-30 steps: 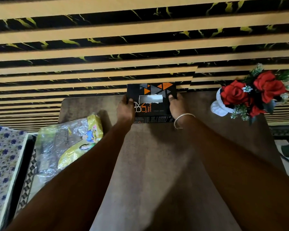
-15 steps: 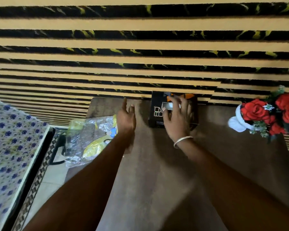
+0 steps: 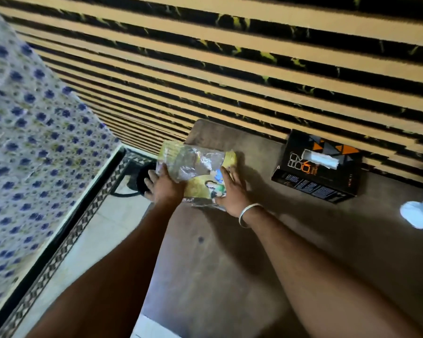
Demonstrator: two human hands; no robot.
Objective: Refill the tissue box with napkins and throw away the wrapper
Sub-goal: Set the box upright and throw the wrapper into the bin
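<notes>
A crumpled clear and yellow plastic wrapper [image 3: 198,167] lies at the left edge of the brown table [image 3: 230,264]. My left hand [image 3: 163,186] rests on its left side and my right hand [image 3: 231,191], with a bangle at the wrist, presses its right side; both hands have fingers spread against the plastic. The black tissue box [image 3: 318,164] with orange triangles stands apart to the right, against the wall, with a white napkin poking from its top slot.
A striped black and tan wall [image 3: 254,69] runs behind the table. A blue-dotted cloth [image 3: 29,147] covers furniture at left, over a tiled floor [image 3: 88,240] with a dark round object [image 3: 142,179]. A white vase base [image 3: 420,213] sits at the right edge.
Both hands left the tissue box and moved left onto the wrapper. The view swung left, so the box and flowers now lie toward the right.
</notes>
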